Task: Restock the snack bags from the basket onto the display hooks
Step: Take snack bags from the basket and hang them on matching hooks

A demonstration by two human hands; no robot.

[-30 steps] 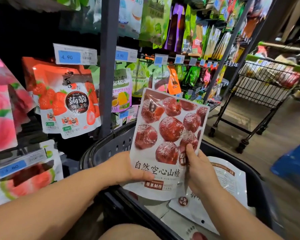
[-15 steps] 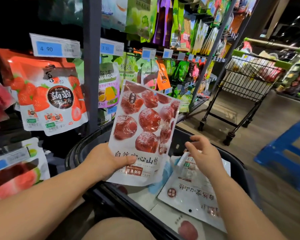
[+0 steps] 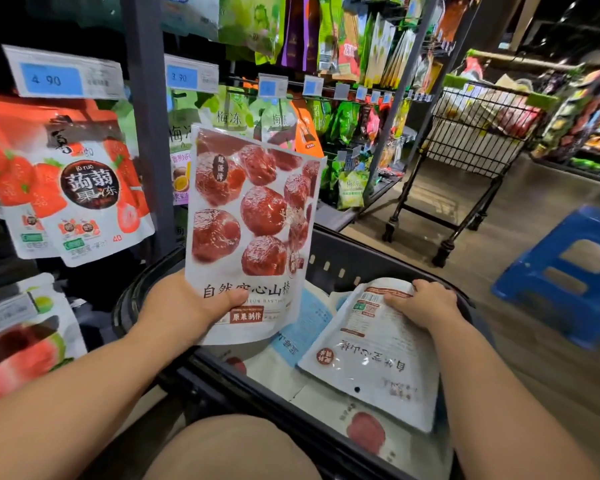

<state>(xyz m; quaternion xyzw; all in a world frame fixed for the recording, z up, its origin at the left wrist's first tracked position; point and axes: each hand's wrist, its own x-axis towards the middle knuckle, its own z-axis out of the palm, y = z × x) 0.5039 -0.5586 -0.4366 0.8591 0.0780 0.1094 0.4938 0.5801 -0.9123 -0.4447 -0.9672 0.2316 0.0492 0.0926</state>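
Note:
My left hand [image 3: 184, 306] holds a white snack bag with red hawthorn fruit printed on it [image 3: 250, 230] upright by its bottom edge, above the black basket [image 3: 340, 268]. My right hand [image 3: 426, 303] is down in the basket, fingers curled round the far end of a second white bag [image 3: 371, 355] that lies back-side up and upside down. More bags of the same kind [image 3: 364, 431] lie beneath it. The display hooks with hanging bags [image 3: 84, 188] are on the rack to the left and ahead.
A dark rack upright [image 3: 149, 133] stands just behind the held bag. Price tags [image 3: 59, 74] line the hook rails. A wire shopping trolley [image 3: 475, 140] stands ahead on the right, a blue plastic stool [image 3: 568, 271] on the floor at right. My knee [image 3: 236, 448] is below.
My right hand let go of the upright bag, dropped into the basket and took hold of a second bag. My left hand keeps the first bag raised.

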